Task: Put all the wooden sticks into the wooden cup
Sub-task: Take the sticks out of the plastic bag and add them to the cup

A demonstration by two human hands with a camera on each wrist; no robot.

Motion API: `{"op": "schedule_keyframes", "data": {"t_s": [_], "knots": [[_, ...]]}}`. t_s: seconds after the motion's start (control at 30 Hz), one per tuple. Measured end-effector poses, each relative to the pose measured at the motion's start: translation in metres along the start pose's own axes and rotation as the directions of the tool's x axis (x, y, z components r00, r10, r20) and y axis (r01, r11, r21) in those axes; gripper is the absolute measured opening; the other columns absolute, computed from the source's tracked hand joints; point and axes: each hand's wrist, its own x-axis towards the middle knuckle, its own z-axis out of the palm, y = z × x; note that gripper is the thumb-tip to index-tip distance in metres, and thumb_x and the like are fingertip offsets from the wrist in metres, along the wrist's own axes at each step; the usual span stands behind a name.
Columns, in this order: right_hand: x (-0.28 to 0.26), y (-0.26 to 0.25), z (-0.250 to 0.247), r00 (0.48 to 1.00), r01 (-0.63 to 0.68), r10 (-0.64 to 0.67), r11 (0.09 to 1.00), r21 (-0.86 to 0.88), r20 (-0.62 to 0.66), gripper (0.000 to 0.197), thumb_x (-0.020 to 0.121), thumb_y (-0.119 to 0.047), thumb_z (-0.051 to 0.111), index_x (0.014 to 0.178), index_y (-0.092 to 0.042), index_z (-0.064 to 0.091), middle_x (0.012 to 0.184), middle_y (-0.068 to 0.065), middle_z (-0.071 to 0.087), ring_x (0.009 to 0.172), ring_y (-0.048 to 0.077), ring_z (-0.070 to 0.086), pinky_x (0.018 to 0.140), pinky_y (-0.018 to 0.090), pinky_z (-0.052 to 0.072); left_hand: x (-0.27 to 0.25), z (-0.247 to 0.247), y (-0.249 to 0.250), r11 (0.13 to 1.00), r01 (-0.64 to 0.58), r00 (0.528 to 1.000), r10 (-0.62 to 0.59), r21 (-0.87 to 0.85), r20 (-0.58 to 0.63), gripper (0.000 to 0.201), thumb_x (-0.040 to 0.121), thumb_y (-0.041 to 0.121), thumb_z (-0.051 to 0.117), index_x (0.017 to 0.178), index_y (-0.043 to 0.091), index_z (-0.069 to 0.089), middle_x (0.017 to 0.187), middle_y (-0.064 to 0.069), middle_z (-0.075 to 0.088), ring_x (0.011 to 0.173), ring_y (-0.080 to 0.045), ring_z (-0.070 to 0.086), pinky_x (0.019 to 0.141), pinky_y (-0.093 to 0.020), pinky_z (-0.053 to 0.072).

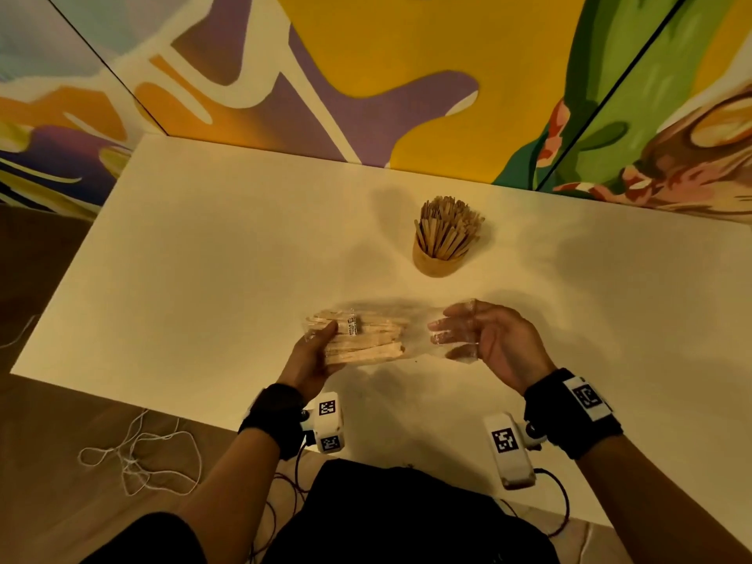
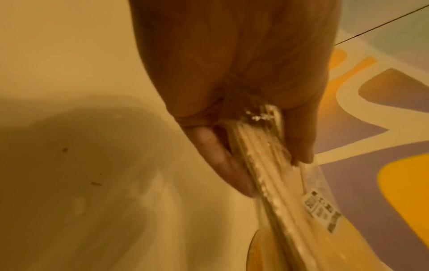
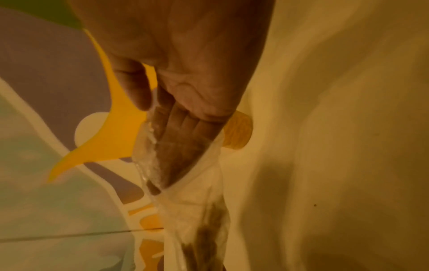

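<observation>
The wooden cup [image 1: 433,260] stands upright on the white table [image 1: 203,258], past my hands, packed with many wooden sticks [image 1: 447,227] that fan out of its top. My left hand [image 1: 321,339] grips one end of a bundle of pale sticks [image 1: 366,339] lying level inside a clear plastic bag [image 1: 415,335] with a small label [image 1: 352,325]. In the left wrist view, the left hand's [image 2: 232,73] thumb and fingers clamp the bundle [image 2: 267,174]. My right hand [image 1: 451,339] has straight fingers [image 3: 181,146] under the film at the bag's [image 3: 197,201] other end; the cup [image 3: 239,132] shows behind them.
A wall painted in many colours [image 1: 407,75] rises just behind the table. A tangle of white string [image 1: 138,457] lies on the brown floor at the left. Thin cables hang by my lap at the table's near edge.
</observation>
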Motion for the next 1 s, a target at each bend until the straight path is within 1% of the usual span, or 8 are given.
{"op": "schedule_keyframes", "data": {"t_s": [0.07,0.17,0.27,0.33,0.43,0.57,0.83,1.0], "knots": [[-0.002,0.002,-0.005,0.999,-0.005,0.001,0.998,-0.065,-0.051,0.027,0.091,0.002,0.040,0.103,0.003,0.064,0.106,0.028,0.069,0.088,0.035,0.070,0.062,0.035,0.057,-0.001,0.001,-0.001,1.000,0.003,1.000,-0.003,-0.015,0.006,0.057,0.083,0.033,0.072,0.129,0.003,0.056,0.125,-0.019,0.062,0.110,-0.031,0.063,0.090,-0.040,0.052],[-0.005,0.008,-0.008,0.996,-0.033,0.013,0.973,-0.228,-0.090,0.020,0.088,0.004,0.059,0.106,0.000,0.065,0.098,0.022,0.072,0.073,0.028,0.071,0.056,0.030,0.055,-0.007,0.008,0.003,1.000,-0.008,1.000,0.008,-0.023,-0.007,0.037,0.084,0.029,0.067,0.112,0.008,0.059,0.097,-0.011,0.065,0.075,-0.017,0.069,0.056,-0.024,0.054],[-0.006,0.014,-0.001,0.984,-0.026,-0.032,0.948,-0.317,-0.178,0.011,0.087,-0.012,0.067,0.088,-0.001,0.067,0.080,0.020,0.069,0.050,0.024,0.061,0.047,0.028,0.045,-0.009,0.012,0.003,0.998,-0.022,0.999,0.024,-0.055,0.029,0.028,0.088,0.030,0.062,0.110,0.013,0.064,0.096,-0.008,0.069,0.077,-0.019,0.069,0.052,-0.024,0.055],[-0.004,0.018,0.003,0.980,-0.030,-0.047,0.928,-0.371,-0.196,0.033,0.094,-0.030,0.059,0.083,0.000,0.067,0.072,0.019,0.068,0.040,0.022,0.053,0.045,0.025,0.039,-0.013,0.017,0.005,0.995,-0.019,0.999,0.023,-0.096,0.036,0.022,0.093,0.032,0.057,0.104,0.015,0.066,0.088,-0.005,0.072,0.072,-0.018,0.069,0.048,-0.024,0.054],[-0.005,0.020,0.005,0.988,-0.006,-0.056,0.915,-0.403,-0.142,0.039,0.102,-0.032,0.044,0.099,-0.001,0.069,0.075,0.020,0.072,0.034,0.018,0.046,0.040,0.021,0.036,-0.016,0.024,0.007,0.996,-0.019,0.999,0.022,-0.086,0.032,0.024,0.095,0.035,0.054,0.103,0.015,0.066,0.087,-0.005,0.074,0.072,-0.018,0.071,0.049,-0.024,0.053],[-0.007,0.014,0.004,0.988,0.088,-0.131,0.918,-0.387,-0.086,0.034,0.092,-0.005,0.061,0.123,-0.019,0.062,0.094,0.012,0.076,0.035,0.015,0.049,0.040,0.021,0.039,-0.020,0.031,0.010,0.994,-0.053,0.998,0.057,-0.095,0.039,0.024,0.096,0.030,0.051,0.101,0.012,0.065,0.081,-0.003,0.074,0.066,-0.014,0.070,0.046,-0.022,0.053],[-0.002,0.024,0.009,0.980,0.064,-0.117,0.951,-0.302,-0.161,0.014,0.096,-0.011,0.056,0.097,-0.005,0.068,0.073,0.013,0.059,0.052,0.016,0.053,0.046,0.022,0.041,-0.037,0.061,0.006,0.990,-0.143,0.983,0.144,-0.017,0.110,0.014,0.096,0.014,0.053,0.105,0.008,0.062,0.091,-0.013,0.071,0.068,-0.020,0.070,0.045,-0.027,0.052],[0.000,0.030,0.007,0.972,0.137,-0.197,0.917,-0.374,-0.126,0.012,0.090,0.005,0.059,0.094,0.000,0.069,0.074,0.004,0.068,0.048,0.015,0.049,0.041,0.021,0.040,-0.043,0.072,0.003,0.971,-0.226,0.966,0.212,0.079,0.147,0.027,0.090,0.006,0.059,0.117,0.011,0.057,0.103,-0.012,0.070,0.087,-0.026,0.071,0.062,-0.038,0.059]]}}
